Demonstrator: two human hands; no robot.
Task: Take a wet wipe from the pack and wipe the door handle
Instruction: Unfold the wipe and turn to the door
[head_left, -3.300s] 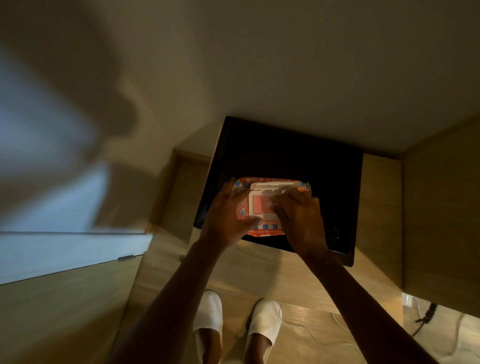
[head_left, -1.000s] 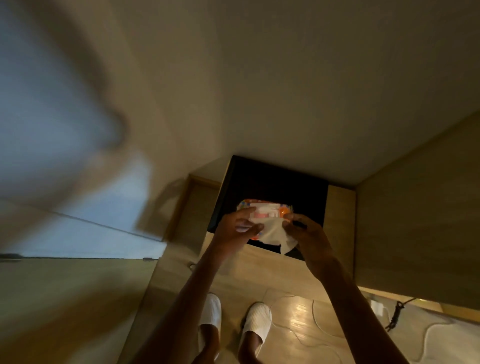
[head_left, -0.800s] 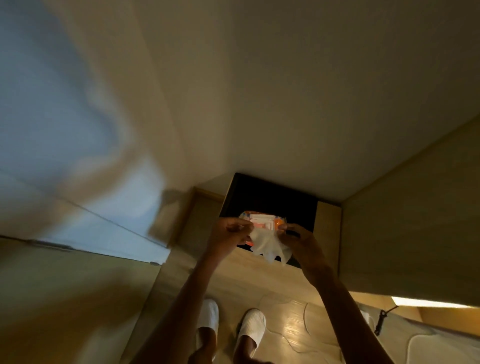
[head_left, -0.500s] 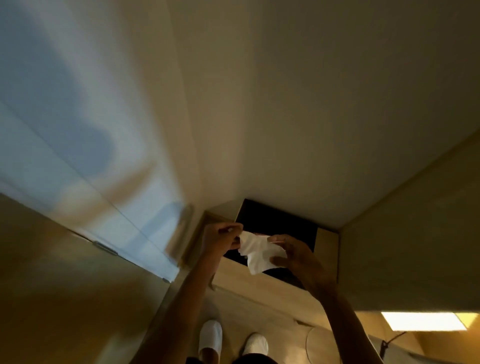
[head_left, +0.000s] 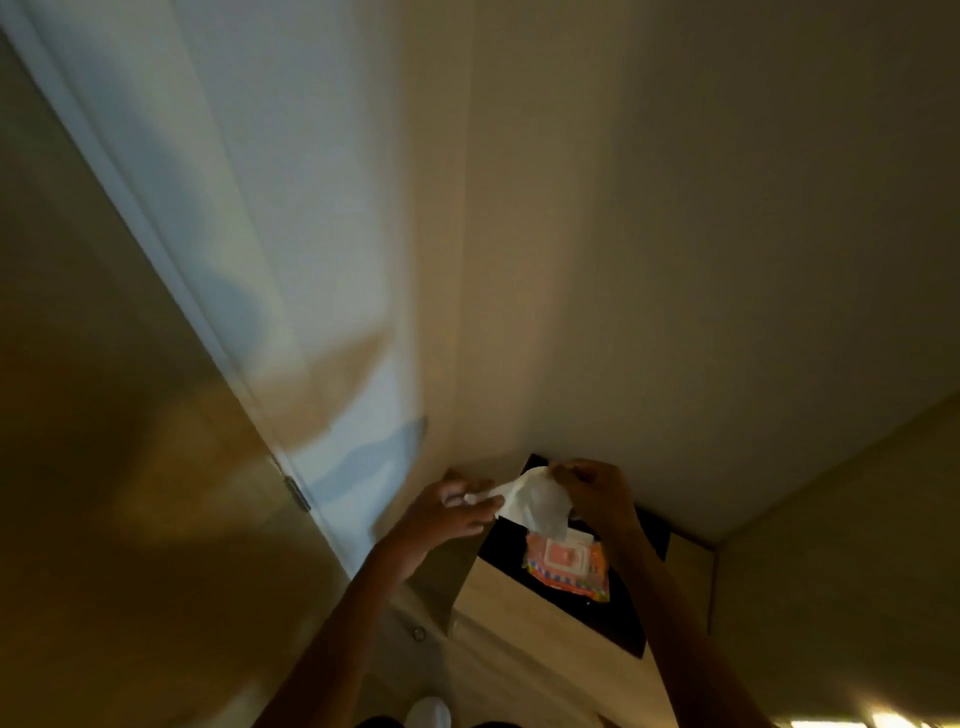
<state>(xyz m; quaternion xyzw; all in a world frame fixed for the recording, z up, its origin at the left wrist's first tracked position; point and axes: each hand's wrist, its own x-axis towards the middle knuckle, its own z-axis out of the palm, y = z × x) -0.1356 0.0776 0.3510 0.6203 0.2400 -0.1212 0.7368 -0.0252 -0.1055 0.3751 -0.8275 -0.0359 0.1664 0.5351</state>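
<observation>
Since half a second ago both hands have lifted with the wipe, so the pack, hidden behind them then, now shows below. The left hand (head_left: 457, 512) pinches the left end of the white wipe (head_left: 532, 501) between thumb and fingertips, the other fingers loosely curled. The right hand (head_left: 597, 488) pinches the wipe's upper right corner, its fingers bent over the cloth. The wipe hangs stretched and crumpled between the two hands, and its lower edge droops down toward the lid of the pack; whether it touches the lid cannot be told. The orange pack (head_left: 569, 564) lies flat on a black surface (head_left: 631, 613) set into a pale wooden counter (head_left: 524, 618), below and just right of the hands, its white flap lid up. The view is dim and blurred. A door (head_left: 130, 467) fills the left side; a small metal fitting (head_left: 297, 493) shows on its edge, but no handle can be made out. One white slipper (head_left: 428, 714) is cut off at the near edge.
</observation>
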